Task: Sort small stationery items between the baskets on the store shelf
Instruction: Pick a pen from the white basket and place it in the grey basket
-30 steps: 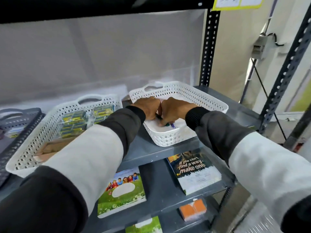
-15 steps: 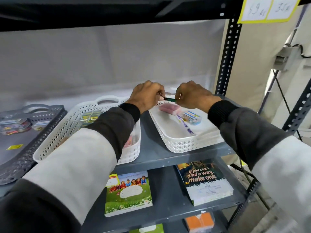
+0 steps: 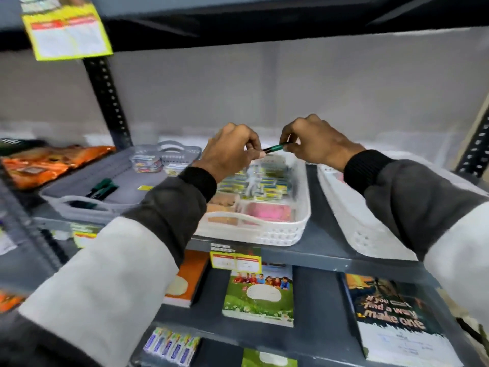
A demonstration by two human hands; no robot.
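Observation:
A small green and black pen (image 3: pixel 275 147) is pinched at both ends, held level between my left hand (image 3: pixel 232 152) and my right hand (image 3: pixel 315 143). Both hands hover above the middle white basket (image 3: pixel 288 234), which holds yellow-blue packets and pink erasers. On the left a grey basket (image 3: pixel 84 210) contains dark green pens and small clear boxes. The right white basket (image 3: pixel 362 234) is mostly hidden by my right sleeve.
Orange packets (image 3: pixel 45 162) lie at the far left of the shelf. A black perforated upright (image 3: pixel 108 102) stands behind the grey basket, a yellow price tag (image 3: pixel 66 30) above it. Notebooks (image 3: pixel 259 295) lie on the lower shelf.
My hands lifted the green pen out of the right white basket and carried it left, over the middle basket. The view swung left, revealing the grey basket and orange packets.

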